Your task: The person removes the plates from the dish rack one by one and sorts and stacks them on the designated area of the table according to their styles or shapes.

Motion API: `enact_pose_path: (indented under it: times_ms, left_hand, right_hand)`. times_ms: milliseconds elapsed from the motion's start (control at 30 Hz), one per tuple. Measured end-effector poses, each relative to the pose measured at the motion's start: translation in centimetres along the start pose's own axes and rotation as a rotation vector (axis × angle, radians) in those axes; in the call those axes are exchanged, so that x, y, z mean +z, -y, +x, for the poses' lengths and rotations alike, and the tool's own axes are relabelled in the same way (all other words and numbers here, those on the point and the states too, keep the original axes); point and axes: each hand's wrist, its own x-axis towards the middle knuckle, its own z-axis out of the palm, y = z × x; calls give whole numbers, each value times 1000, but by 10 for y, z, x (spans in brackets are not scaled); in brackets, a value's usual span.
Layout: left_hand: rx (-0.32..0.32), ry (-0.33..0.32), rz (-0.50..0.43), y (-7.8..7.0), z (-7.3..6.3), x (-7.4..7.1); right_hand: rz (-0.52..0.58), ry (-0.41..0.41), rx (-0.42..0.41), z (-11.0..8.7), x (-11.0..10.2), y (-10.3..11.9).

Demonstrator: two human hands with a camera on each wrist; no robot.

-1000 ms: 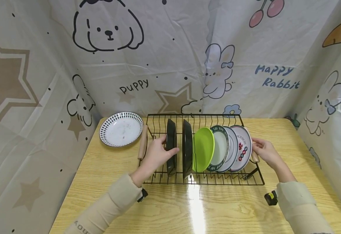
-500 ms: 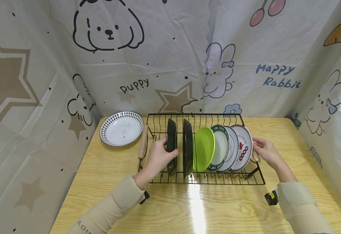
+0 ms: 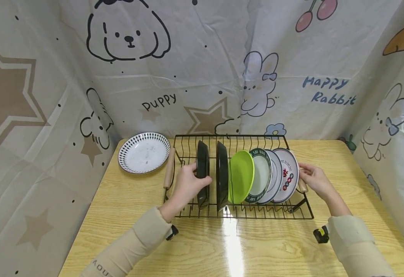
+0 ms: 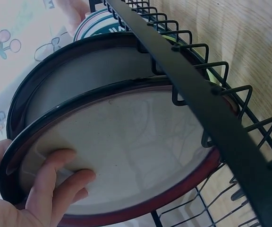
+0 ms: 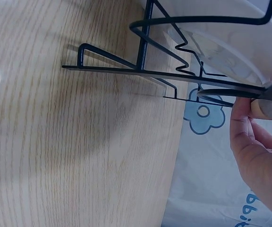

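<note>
A black wire dish rack (image 3: 238, 216) with wooden end handles holds a row of dishes standing on edge. My left hand (image 3: 188, 182) pinches the leftmost black-rimmed plate (image 3: 203, 154). In the left wrist view its fingers (image 4: 63, 182) lie on the pale face of that plate, and the thumb side is behind the rim. A second black plate (image 3: 222, 175) stands just right of it. At the rack's right end my right hand (image 3: 314, 180) grips the wooden handle (image 5: 268, 109), beside a white plate with red marks (image 3: 285, 181).
A lime-green dish (image 3: 241, 177), a green-rimmed plate (image 3: 260, 175) and a pale plate (image 3: 275, 179) fill the rack's right half. On the table's back left lies a white plate with a diamond-pattern rim (image 3: 144, 153). A printed curtain (image 3: 202, 77) closes off the back and sides.
My left hand has shifted very slightly right while staying on the leftmost black plate. The right hand and the dishes look the same.
</note>
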Motion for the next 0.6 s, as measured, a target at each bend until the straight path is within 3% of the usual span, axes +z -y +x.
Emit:
enact_pose_path:
  times_ms: [133,300,500,533,600]
  left_hand:
    - [-4,-11,-26,1,2,-2]
    - [-11,-71,-10,2,6,-9]
    - [-84,-152,188,3,10,-20]
    - [-92,-154,204,3,11,-21]
    - [-106,-142,151,3,12,-23]
  right_hand:
    - [0,-2,2,0,0,0]
    - [0,-3,-6,0,-1,1]
    - [10,-4,-7,0,0,1]
    - [11,-5,-8,0,0,1]
    - [15,-9,-12,0,1,0]
